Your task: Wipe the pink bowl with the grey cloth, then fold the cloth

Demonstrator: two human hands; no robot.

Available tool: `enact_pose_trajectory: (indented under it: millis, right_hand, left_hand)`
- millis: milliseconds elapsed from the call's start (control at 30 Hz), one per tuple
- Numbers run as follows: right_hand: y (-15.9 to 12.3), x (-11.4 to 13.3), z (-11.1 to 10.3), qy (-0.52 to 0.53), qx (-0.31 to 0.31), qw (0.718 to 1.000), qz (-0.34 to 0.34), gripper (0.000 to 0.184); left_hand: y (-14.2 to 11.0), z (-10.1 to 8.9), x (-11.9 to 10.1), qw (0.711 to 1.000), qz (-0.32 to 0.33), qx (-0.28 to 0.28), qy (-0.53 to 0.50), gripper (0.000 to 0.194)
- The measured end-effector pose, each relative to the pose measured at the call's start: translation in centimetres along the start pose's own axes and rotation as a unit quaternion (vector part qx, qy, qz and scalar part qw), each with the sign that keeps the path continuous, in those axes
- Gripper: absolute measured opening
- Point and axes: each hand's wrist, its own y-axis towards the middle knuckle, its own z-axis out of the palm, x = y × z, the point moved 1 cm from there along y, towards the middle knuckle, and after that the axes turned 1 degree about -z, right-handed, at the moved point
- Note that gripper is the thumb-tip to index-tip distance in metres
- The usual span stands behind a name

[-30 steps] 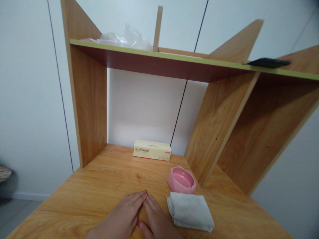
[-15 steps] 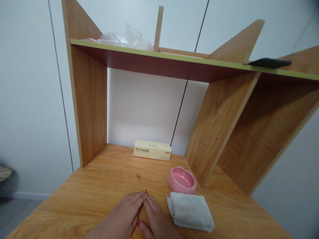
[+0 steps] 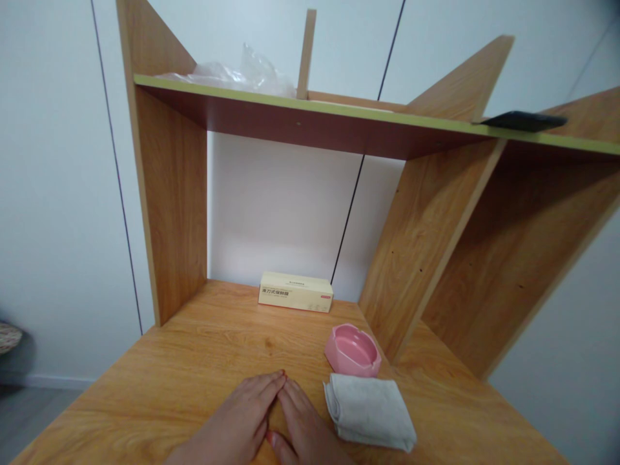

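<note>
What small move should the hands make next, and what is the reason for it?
Probably the right hand should part from the left hand and move sideways to the folded grey cloth: both hands appear to hold nothing, touching each other, and the cloth lies closest to the right hand, in front of the pink dish.

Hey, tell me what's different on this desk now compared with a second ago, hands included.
Nothing visibly moved, and nothing was picked up or let go; only the whole view shifted very slightly. The left hand and right hand still meet at the fingers, and the grey cloth, pink dish and cream box stayed put.
</note>
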Motion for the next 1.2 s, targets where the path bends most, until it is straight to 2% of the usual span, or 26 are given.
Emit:
enact_pose_trajectory:
  millis: [200,500,733,867,933,1033,1100,1133,1200]
  right_hand:
    - [0.1,-0.4,0.4,0.005,-0.024,1.0,-0.019,0.063]
    - [0.0,0.2,-0.3,0.01,0.008,1.0,0.008,0.065]
    - [0.0,0.5,-0.2,-0.004,0.009,1.0,0.018,0.064]
    - [0.0,0.6,-0.4,-0.061,-0.034,0.997,0.016,0.056]
    - [-0.1,0.9,-1.5,-0.111,-0.085,0.99,0.003,0.05]
    - [-0.5,1.2,-5.2,-0.182,-0.198,0.963,0.022,0.039]
    - [-1.1,0.7,-8.5,-0.214,-0.274,0.931,0.11,0.036]
    - [-1.4,0.2,-10.0,-0.234,-0.285,0.914,0.169,0.034]
    - [-2.3,-1.5,-12.5,-0.261,-0.256,0.886,0.287,0.035]
  left_hand:
    - [0.0,0.1,0.1,1.0,0.0,-0.008,-0.007,0.069]
    - [-0.1,-0.2,-0.2,1.0,-0.006,-0.001,-0.003,0.067]
    - [0.1,-1.0,-0.3,0.999,0.022,-0.023,-0.008,0.056]
    - [0.2,-0.8,-0.2,0.999,0.033,-0.038,-0.02,0.058]
    - [0.2,-0.8,-0.2,0.997,0.04,-0.058,-0.028,0.06]
    - [0.2,-1.1,-0.4,0.995,0.048,-0.082,-0.029,0.062]
    - [0.1,-1.3,-0.7,0.995,0.057,-0.083,-0.028,0.061]
    - [0.1,-1.5,-0.9,0.995,0.064,-0.078,-0.027,0.06]
    - [0.0,-1.8,-1.4,0.994,0.078,-0.065,-0.026,0.058]
